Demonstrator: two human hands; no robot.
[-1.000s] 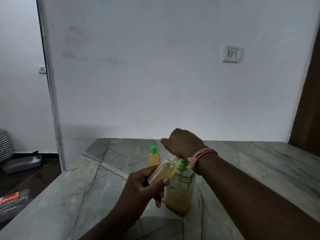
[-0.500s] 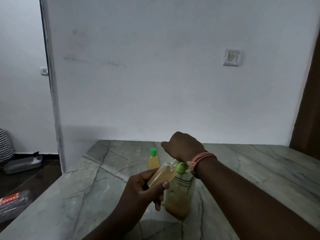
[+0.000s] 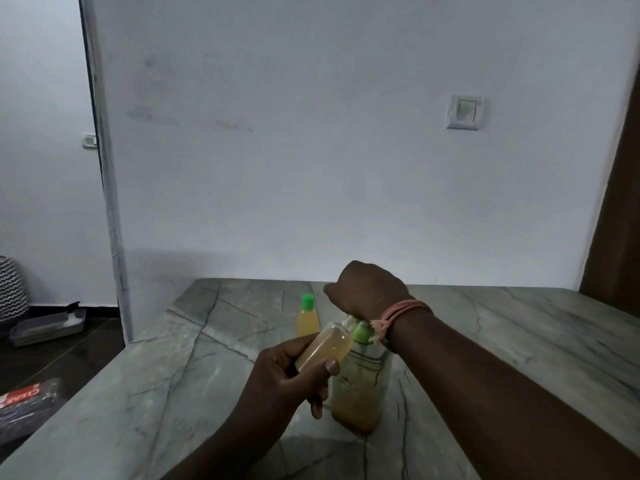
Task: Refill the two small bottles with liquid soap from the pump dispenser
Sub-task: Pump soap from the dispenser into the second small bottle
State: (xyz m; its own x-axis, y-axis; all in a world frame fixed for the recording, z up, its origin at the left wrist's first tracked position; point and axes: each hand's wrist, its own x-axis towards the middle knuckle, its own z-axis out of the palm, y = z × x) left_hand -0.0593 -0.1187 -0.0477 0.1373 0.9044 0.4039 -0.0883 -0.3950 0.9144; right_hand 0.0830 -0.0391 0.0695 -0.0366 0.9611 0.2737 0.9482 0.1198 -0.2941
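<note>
Right hand [image 3: 367,289] had risen slightly, clenched over the pump [image 3: 362,332]; left hand [image 3: 291,372] gripped a seemingly nearly full open bottle [image 3: 323,348]; the capped bottle [image 3: 307,318] looked done.

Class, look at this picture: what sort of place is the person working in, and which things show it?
Probably a room in a home: a marble-look table against a plain white wall, a wall switch, and a doorway.

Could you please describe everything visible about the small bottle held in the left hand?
The small bottle is clear plastic, uncapped, and mostly full of yellowish liquid soap. The left hand grips its lower end, tilting its mouth up to the nozzle of the pump dispenser, under the right hand. Whether mouth and nozzle touch is hidden.
</note>
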